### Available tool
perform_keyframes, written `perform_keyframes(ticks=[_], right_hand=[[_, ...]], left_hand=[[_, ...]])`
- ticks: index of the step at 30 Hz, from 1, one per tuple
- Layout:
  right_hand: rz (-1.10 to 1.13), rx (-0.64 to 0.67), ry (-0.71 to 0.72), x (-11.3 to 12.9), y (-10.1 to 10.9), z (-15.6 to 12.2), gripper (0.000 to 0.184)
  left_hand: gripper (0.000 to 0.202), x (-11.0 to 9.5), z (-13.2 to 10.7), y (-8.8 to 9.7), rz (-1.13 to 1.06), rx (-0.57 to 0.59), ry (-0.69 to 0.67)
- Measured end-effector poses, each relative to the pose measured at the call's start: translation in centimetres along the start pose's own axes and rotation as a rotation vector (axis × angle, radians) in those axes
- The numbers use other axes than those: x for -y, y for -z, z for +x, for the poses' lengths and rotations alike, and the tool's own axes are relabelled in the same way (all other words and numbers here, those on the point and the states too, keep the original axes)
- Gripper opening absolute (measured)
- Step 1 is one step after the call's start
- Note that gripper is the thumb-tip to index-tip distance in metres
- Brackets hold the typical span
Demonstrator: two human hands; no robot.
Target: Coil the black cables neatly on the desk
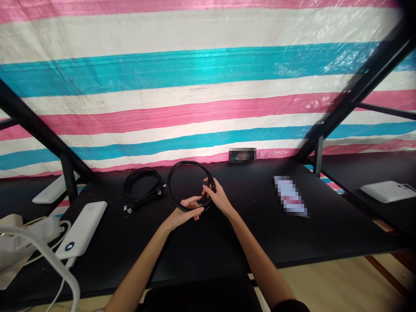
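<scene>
A black cable (171, 177), wound into a round coil, is held up over the dark tabletop between my two hands. My left hand (186, 211) grips the lower part of the coil, thumb along the cable. On the coil's right side, my right hand (217, 195) is closed round the loops. The cable's ends are partly hidden among my fingers. Left of the held coil, more black cable (142, 169) lies coiled on the table, with light metal plugs (160, 190) showing at its ends.
A white power bank (86, 225) with a cord attached lies at left, beside white plugs and cables (42, 234). A blurred-out flat item (290, 196) lies at right, and a small blurred box (242, 155) stands at the back. Black frame bars (354, 99) slope up both sides before a striped sheet (195, 65).
</scene>
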State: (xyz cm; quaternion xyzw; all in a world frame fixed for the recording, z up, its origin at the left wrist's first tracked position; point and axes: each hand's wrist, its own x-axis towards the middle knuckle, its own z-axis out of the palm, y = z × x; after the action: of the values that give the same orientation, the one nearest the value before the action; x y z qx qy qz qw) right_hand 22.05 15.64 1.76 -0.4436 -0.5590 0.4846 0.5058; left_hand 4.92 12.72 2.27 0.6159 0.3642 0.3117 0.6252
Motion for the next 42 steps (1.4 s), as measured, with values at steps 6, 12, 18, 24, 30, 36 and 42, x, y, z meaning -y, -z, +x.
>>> perform_keyframes(ticks=[6, 12, 18, 24, 30, 36, 42], right_hand=[[0.025, 0.055, -0.118, 0.6, -0.2, -0.4, 0.037], [0.090, 0.045, -0.122, 0.3, -0.6, -0.4, 0.031], [0.127, -0.065, -0.082, 0.2, -0.7, -0.2, 0.027], [0.163, -0.062, -0.087, 1.0, -0.7, -0.4, 0.027], [0.107, -0.016, -0.118, 1.3, -0.6, -0.5, 0.028], [0.057, -0.006, -0.114, 1.0, -0.7, -0.6, 0.033], [0.027, -0.046, -0.049, 0.6, -0.9, -0.6, 0.033]], left_hand=[[0.046, -0.1, 0.1, 0.3, 0.056, -0.064, 0.015], [0.039, 0.0, 0.2, 0.4, 0.078, -0.094, 0.008], [0.050, -0.3, 0.1, 0.8, 0.047, -0.066, -0.119], [0.050, -0.2, 0.0, 0.9, -0.005, -0.043, -0.181], [0.048, -0.2, -0.1, 0.7, 0.028, -0.095, -0.166], [0.045, -0.5, -0.2, 0.4, 0.050, -0.114, -0.097], [0.047, -0.2, 0.0, 0.3, 0.067, -0.096, -0.074]])
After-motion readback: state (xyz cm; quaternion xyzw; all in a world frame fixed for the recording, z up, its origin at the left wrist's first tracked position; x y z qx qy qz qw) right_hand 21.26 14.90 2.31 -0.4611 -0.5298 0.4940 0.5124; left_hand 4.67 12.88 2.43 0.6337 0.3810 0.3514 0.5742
